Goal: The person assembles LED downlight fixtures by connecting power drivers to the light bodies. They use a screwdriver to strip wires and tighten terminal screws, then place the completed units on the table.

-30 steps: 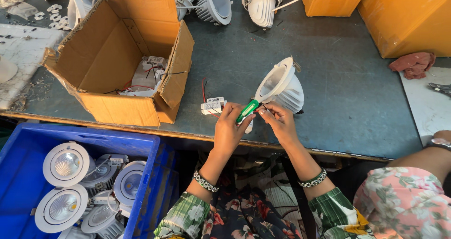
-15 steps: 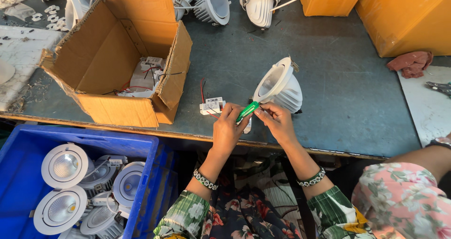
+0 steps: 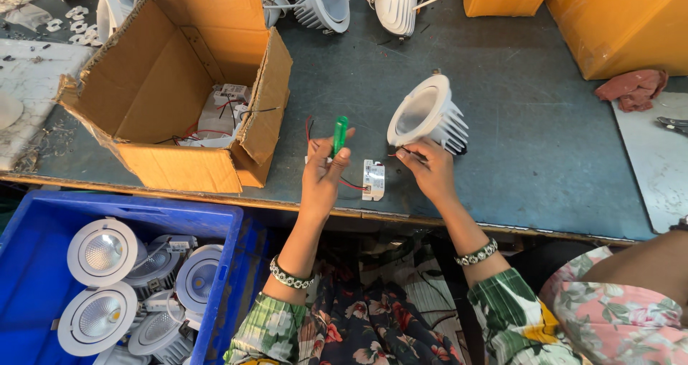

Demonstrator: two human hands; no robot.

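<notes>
The left hand (image 3: 324, 178) grips a green screwdriver (image 3: 339, 135) upright at frame centre; the right hand (image 3: 430, 168) pinches thin wires beside the white lamp (image 3: 428, 114) lying tilted on the tabletop (image 3: 545, 157). A tug could drag the small driver box (image 3: 373, 180) off the near edge, or roll the lamp.

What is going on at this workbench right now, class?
A person seated at a grey bench holds a green-handled screwdriver upright in the left hand. The right hand pinches thin wires beside a white downlight housing lying on its side. A small white driver box with red wire lies between the hands. An open cardboard box with more parts sits to the left, and a blue crate of downlights stands below the bench edge.
</notes>
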